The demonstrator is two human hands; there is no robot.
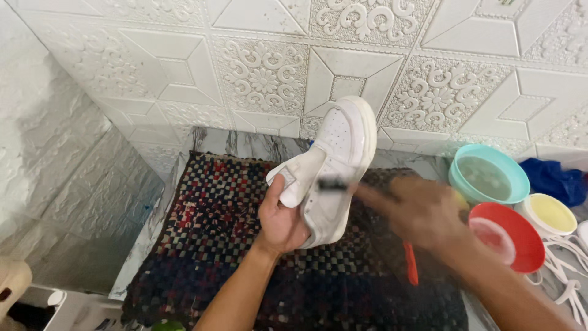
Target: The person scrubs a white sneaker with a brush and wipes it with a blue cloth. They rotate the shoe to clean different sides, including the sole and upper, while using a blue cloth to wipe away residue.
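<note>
from the head camera, my left hand (283, 217) holds a white sneaker (334, 162) up over the worktop (245, 144), its toe pointing up toward the embossed white wall tiles (263, 73). my fingers are wrapped around the heel end and the sole faces right. my right hand (422, 211) is blurred just beside the shoe, closed on a small brush (334, 184) whose dark head touches the shoe's side; how tightly those fingers grip i cannot tell through the blur. the shoe hangs above a checkered woven mat (208, 245) in dark red, black and white that covers most of the marbled surface. an orange-red stick-like thing (411, 265) lies on the mat below my right wrist. to the right stand three bowls close together: a teal bowl (489, 175) with water, a red bowl (508, 236) in front of it, a yellow bowl (550, 214) beside that. a blue cloth (557, 181) sits behind them, and white laces (566, 263) trail at the far right edge.
</note>
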